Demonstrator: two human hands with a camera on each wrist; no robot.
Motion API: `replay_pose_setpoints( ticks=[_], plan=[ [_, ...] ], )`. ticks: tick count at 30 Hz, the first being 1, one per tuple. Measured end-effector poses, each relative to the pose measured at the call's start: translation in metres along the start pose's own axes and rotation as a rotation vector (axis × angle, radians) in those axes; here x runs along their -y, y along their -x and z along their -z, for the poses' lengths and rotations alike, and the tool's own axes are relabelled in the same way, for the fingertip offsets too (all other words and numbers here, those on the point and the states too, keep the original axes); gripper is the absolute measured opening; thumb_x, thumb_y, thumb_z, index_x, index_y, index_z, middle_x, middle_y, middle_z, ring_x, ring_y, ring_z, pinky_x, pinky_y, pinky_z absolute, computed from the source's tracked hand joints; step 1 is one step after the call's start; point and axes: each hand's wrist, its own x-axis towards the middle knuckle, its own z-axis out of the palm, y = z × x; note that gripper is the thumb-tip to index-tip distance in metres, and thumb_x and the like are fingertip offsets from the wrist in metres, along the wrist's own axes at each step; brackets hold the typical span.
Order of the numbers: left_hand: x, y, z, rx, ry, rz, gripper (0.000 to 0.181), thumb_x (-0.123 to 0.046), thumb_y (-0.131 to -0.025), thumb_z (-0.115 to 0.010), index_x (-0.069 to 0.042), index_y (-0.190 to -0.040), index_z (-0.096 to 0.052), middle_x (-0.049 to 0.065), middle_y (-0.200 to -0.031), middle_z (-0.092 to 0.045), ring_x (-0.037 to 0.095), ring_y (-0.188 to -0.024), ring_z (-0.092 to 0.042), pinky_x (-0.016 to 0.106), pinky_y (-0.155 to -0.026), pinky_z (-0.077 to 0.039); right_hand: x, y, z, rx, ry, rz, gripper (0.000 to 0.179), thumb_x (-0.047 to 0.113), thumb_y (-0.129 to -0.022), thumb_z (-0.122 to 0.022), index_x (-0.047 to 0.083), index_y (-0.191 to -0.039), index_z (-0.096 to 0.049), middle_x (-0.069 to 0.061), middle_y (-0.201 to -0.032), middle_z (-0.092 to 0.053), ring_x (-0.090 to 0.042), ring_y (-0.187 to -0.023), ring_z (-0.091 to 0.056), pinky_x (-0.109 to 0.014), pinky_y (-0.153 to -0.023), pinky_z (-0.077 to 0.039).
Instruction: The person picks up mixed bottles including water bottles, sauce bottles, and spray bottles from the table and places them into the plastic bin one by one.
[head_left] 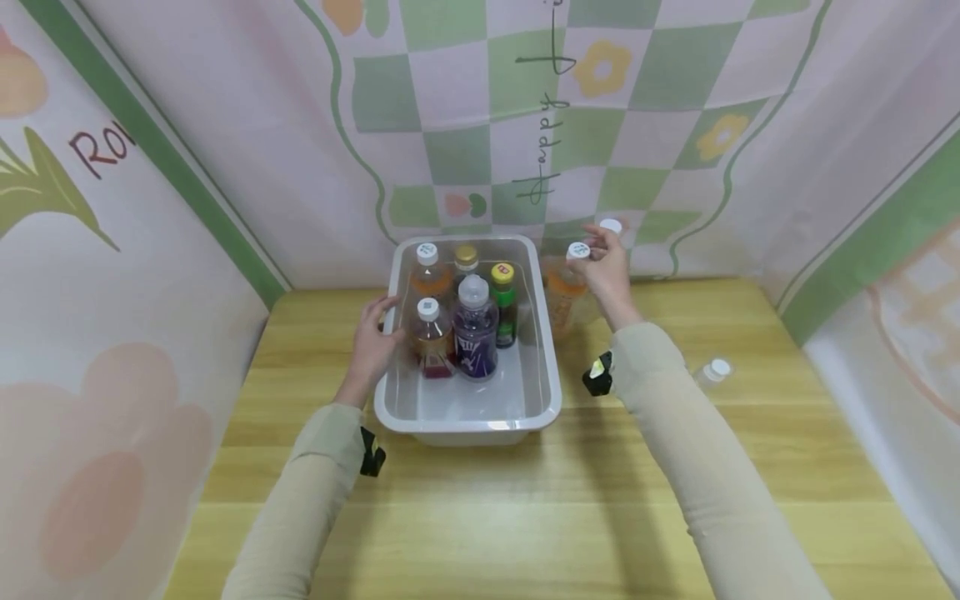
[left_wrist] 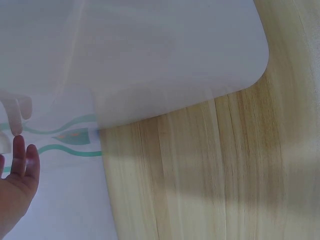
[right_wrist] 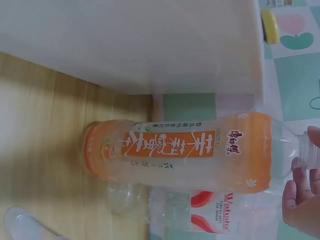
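Observation:
A clear bottle with an orange tea label (right_wrist: 190, 152) stands just right of the white plastic tub (head_left: 468, 423). Its neck, under a white cap (head_left: 578, 251), is pinched by my right hand (head_left: 609, 275). At the tub's left rim is my left hand (head_left: 369, 346); in the left wrist view its fingers (left_wrist: 19, 160) extend close to the outer wall. Inside the tub stand a purple-labelled bottle (head_left: 476, 337), a white-capped bottle with dark red at its base (head_left: 433, 346), an orange-labelled bottle (head_left: 429, 279), a gold-capped bottle (head_left: 466, 257) and a green-necked, yellow-capped bottle (head_left: 504, 304).
Behind the held bottle is a clear water bottle with a red and white label (right_wrist: 212, 210). A small clear bottle with a white cap (head_left: 718, 369) is farther right on the wooden table (head_left: 480, 517). A checked curtain (head_left: 525, 150) hangs along the table's back edge.

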Motion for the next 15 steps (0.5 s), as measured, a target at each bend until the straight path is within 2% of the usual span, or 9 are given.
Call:
replay_pose_setpoints(
  ticks=[3, 8, 15],
  plan=[
    [0.001, 0.0, -0.001, -0.003, -0.002, -0.007, 0.061, -0.003, -0.087, -0.054, -0.014, -0.145, -0.04, 0.002, -0.16, -0.019, 0.039, -0.133, -0.042, 0.056, -0.104, -0.048, 0.003, 0.003, 0.004, -0.006, -0.012, 0.019, 0.067, -0.01, -0.082, -0.061, 0.005, -0.142, -0.037, 0.003, -0.112, -0.046, -0.01, -0.105, -0.049, -0.02, -0.096, -0.051],
    [0.0, 0.001, -0.001, -0.01, 0.012, -0.014, 0.062, -0.002, -0.085, -0.054, -0.013, -0.144, -0.04, 0.003, -0.159, -0.019, 0.04, -0.133, -0.042, 0.055, -0.104, -0.048, 0.014, 0.005, 0.009, -0.01, -0.038, 0.044, 0.065, -0.007, -0.083, -0.061, 0.006, -0.142, -0.037, 0.006, -0.109, -0.045, -0.009, -0.105, -0.049, -0.02, -0.094, -0.05],
    [-0.001, 0.002, 0.0, -0.005, 0.024, -0.017, 0.062, -0.001, -0.085, -0.054, -0.012, -0.145, -0.039, 0.004, -0.16, -0.018, 0.04, -0.133, -0.041, 0.055, -0.104, -0.048, 0.036, 0.012, 0.016, -0.022, -0.045, 0.071, 0.065, -0.004, -0.084, -0.061, 0.012, -0.143, -0.038, 0.004, -0.117, -0.048, -0.014, -0.114, -0.049, -0.023, -0.097, -0.05]
  ],
)
